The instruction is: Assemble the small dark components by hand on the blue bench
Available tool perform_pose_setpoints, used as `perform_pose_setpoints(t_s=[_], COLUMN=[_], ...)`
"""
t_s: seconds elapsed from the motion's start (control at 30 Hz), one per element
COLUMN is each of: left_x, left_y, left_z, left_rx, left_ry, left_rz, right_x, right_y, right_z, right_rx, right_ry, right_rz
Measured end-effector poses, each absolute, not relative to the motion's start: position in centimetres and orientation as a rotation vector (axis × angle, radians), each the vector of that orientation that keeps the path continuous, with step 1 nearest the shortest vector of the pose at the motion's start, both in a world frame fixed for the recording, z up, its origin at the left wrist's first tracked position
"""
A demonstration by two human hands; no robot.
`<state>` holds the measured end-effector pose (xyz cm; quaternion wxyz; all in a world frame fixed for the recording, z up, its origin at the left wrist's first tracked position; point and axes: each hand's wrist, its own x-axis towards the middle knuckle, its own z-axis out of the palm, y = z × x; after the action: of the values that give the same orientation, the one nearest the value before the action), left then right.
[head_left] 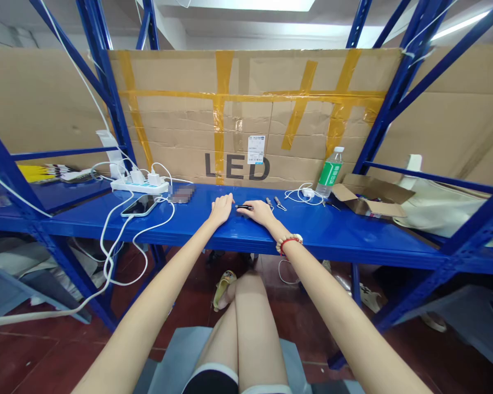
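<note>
On the blue desk (332,232) I have one power strip (139,187) bearing two plugs (153,179), one phone (141,206) among cables, then my left hand (222,210), flat, fingers extended. One dark tool (245,207) is pinched in my right hand (259,212); just beside lie two metal tools (280,204), then one bottle (330,175), one box (355,204).

I look across a blue desk (353,232) to a tall cardboard sheet (181,137) along its back edge, crossed by yellow-brown tape (224,74) and printed with dark letters (207,165) reading LED. Blue posts (109,93) with slanting braces (447,61) rise on both sides, with cardboard panels (464,115) beyond. Above, I make out a pale ceiling (213,27) and, upper right, a bright strip light (460,26). Below lie a dark red tiled floor (36,350) and a grey-blue seat (184,342).
</note>
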<state>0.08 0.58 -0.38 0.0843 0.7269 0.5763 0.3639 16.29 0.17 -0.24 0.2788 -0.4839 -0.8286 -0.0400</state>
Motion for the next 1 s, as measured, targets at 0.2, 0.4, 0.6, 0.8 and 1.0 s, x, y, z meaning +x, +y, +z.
perform_pose_setpoints(t_s=[0.2,0.4,0.6,0.8,1.0], left_x=[0.14,0.09,0.11,0.09,0.11], left_y=[0.62,0.86,1.00,0.87,0.79], left_z=[-0.39,-0.52,-0.67,-0.66,-0.63], left_rx=[2.160,2.159,2.157,2.152,2.144], left_ry=[1.717,1.714,1.724,1.711,1.705], left_rz=[1.091,1.088,1.086,1.090,1.092], right_x=[16.33,16.21,16.19,16.24,16.38], right_y=[0.55,0.25,-0.05,0.02,0.33], right_z=[-0.47,-0.18,-0.06,-0.11,-0.30], right_rx=[-1.316,-1.356,-1.363,-1.356,-1.341], right_ry=[-2.218,-2.202,-2.198,-2.204,-2.194], right_rz=[-0.133,-0.131,-0.125,-0.133,-0.118])
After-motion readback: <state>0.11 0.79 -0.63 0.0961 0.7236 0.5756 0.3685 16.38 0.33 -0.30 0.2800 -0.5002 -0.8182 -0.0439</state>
